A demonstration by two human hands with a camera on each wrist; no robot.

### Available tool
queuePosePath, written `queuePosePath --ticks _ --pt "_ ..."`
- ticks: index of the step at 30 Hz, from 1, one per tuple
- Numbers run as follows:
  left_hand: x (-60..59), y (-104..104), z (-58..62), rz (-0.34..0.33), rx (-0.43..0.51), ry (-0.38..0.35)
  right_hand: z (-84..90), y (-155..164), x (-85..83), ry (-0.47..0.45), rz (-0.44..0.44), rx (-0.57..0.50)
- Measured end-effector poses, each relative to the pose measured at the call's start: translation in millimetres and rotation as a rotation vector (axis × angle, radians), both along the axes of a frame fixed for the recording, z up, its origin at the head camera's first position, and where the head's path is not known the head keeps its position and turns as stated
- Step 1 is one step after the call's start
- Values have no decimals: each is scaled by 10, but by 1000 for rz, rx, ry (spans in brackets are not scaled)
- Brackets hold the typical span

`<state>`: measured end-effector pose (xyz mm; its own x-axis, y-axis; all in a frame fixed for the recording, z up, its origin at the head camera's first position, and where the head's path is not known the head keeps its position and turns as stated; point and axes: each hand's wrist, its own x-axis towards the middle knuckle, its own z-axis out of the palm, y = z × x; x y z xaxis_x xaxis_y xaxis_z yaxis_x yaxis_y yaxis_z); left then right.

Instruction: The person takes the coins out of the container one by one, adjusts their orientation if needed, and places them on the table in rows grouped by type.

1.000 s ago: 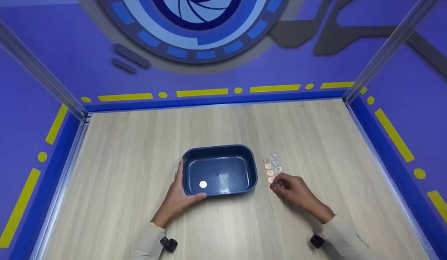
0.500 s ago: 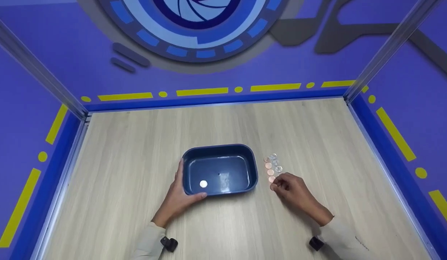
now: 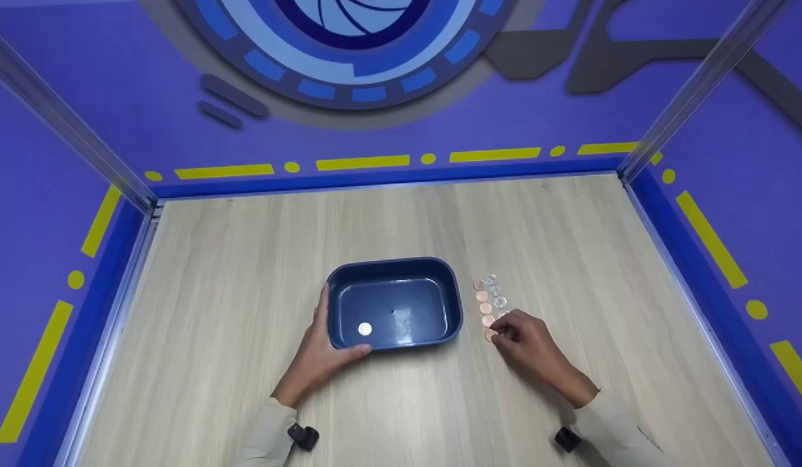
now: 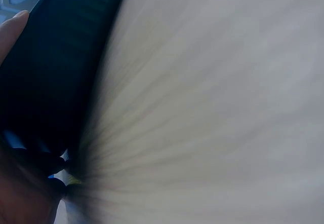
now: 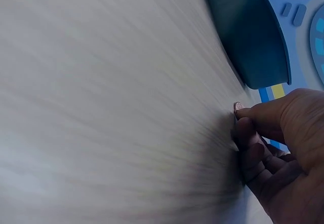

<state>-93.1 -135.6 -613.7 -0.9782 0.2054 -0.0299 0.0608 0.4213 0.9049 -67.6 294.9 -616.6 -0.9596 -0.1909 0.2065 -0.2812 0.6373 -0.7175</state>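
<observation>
A dark blue plastic tub (image 3: pixel 394 264) stands mid-table with one silver coin (image 3: pixel 365 329) lying inside. My left hand (image 3: pixel 319 350) holds its near-left corner, fingers along the left wall and thumb on the front wall; the left wrist view shows a fingertip (image 4: pixel 15 24) against the dark tub (image 4: pixel 61 72). Right of the tub lies a short row of copper and silver coins (image 3: pixel 488 301). My right hand (image 3: pixel 495 334) pinches the nearest copper coin (image 5: pixel 238 106) at the row's near end, on the table just beside the tub (image 5: pixel 253 36).
The light wooden tabletop (image 3: pixel 245 259) is enclosed by purple walls with blue and yellow trim (image 3: pixel 362 165) at the back and both sides. Metal posts (image 3: pixel 692 91) rise at the back corners.
My right hand has edged slightly forward and left, and its fingertips have closed onto the nearest copper coin. The left hand and the tub have stayed put.
</observation>
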Motion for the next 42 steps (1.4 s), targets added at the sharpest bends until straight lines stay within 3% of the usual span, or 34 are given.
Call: queuePosePath --ticks 10,17,31,42 --pt "20 -5 13 6 11 -14 -13 -23 32 57 -12 -10" --pt "21 0 6 12 12 -12 -4 -10 24 6 -27 -38" --pt "-2 10 -16 1 11 -3 155 -4 -40 -166 2 -238" --pt "8 2 -9 -1 12 -9 390 -118 -229 -74 28 -189"
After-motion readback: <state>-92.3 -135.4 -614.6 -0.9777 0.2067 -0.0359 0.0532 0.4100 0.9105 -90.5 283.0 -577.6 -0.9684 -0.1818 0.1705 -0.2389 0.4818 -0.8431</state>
